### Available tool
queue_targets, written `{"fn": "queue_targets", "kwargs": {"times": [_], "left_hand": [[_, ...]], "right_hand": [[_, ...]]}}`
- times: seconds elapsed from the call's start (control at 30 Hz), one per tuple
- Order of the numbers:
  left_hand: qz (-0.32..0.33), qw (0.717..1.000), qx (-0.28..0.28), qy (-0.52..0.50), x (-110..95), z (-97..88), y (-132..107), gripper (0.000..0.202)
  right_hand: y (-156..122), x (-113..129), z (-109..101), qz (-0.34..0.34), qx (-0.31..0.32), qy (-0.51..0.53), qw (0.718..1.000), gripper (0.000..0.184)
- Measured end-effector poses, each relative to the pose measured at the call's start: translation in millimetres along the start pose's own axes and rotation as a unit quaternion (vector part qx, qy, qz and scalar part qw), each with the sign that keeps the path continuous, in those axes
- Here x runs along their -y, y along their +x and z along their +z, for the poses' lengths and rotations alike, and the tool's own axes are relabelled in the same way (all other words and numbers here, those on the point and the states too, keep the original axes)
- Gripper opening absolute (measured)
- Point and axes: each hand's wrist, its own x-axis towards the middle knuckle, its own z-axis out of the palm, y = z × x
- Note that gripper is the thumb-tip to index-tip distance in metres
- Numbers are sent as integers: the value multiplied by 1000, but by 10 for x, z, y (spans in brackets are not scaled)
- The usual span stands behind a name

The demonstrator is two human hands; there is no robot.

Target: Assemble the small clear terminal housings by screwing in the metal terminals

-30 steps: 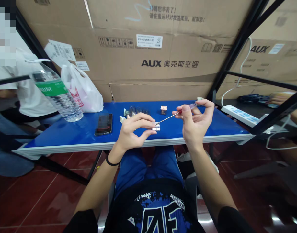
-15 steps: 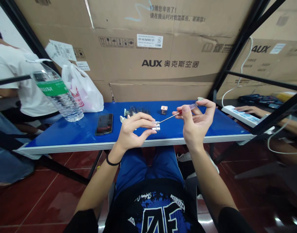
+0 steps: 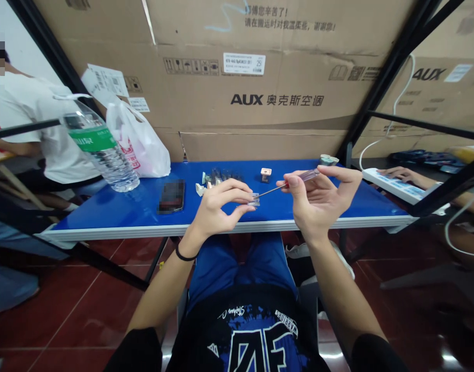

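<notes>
My left hand (image 3: 217, 212) pinches a small white and metal part (image 3: 254, 200) between thumb and fingertips, just above the front of the blue table (image 3: 124, 212). My right hand (image 3: 318, 199) is closed round the clear handle of a thin screwdriver (image 3: 289, 183). Its metal tip touches the small part. On the table behind my hands lie several similar small parts (image 3: 217, 177) and one small beige block (image 3: 265, 174).
A black phone (image 3: 171, 196), a water bottle (image 3: 101, 150) and a white plastic bag (image 3: 139, 142) sit at the table's left. Cardboard boxes (image 3: 260, 77) stand behind. A person in white sits at the left. Another person's hand (image 3: 405, 175) rests by a white power strip (image 3: 392, 186) at the right.
My hands keep their hold on part and screwdriver. The view has shifted a little, so everything sits slightly further right. The person at the left has moved.
</notes>
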Motion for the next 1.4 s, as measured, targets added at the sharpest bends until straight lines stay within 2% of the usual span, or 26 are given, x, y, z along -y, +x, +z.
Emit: {"fn": "queue_targets", "kwargs": {"times": [0.27,0.47,0.6,0.87,1.17,1.4], "left_hand": [[-13,1000,-1,-15,-12,6,-2,5],[-34,998,-8,-53,-37,4,4,18],[-27,999,-11,-40,-46,0,5,13],[-44,997,-7,-60,-45,5,-3,20],[-39,998,4,-56,-33,-2,-4,18],[-7,1000,-6,-17,-23,-5,15,8]], "right_hand": [[30,-11,4,14,5,4,1000,39],[37,-20,0,35,2,-16,999,38],[47,1,-7,35,-4,-5,999,39],[51,20,2,35,-8,-2,999,40],[43,18,1,35,-1,6,999,40],[37,-6,-7,41,-2,-5,999,41]]}}
